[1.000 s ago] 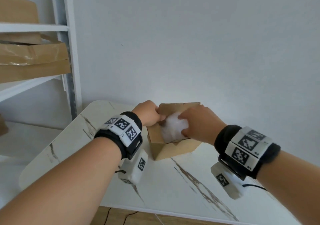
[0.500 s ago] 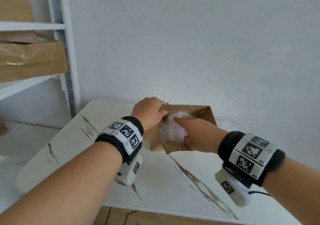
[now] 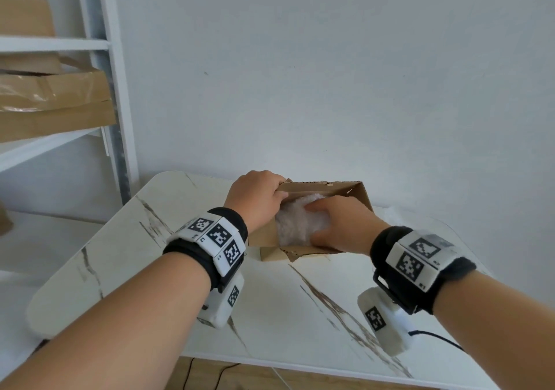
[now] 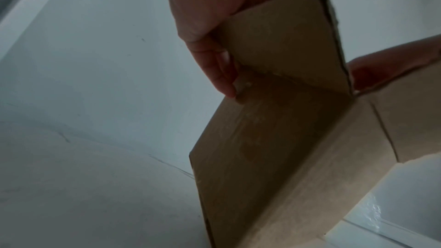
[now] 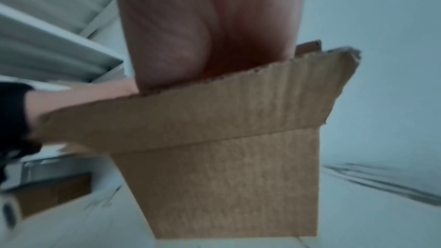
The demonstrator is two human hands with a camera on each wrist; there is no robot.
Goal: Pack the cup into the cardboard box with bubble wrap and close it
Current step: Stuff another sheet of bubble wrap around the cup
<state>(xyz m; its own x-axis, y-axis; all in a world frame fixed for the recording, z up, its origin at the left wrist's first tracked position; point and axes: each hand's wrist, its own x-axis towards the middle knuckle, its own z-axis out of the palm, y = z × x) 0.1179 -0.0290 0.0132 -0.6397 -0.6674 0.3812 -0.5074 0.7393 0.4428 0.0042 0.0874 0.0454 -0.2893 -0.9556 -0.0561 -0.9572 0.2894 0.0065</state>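
Two hands work at one cardboard box: the left hand pinches its left flap, while the right hand lies with fingers extended on the white bubble-wrap bundle inside (the cup itself is hidden). The box stands open on a white marble-veined desk. A white wall rises behind; a shelf of taped cartons stands left.

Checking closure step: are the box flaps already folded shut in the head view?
No, the cardboard box is open, with the right hand pressing the bubble wrap inside.
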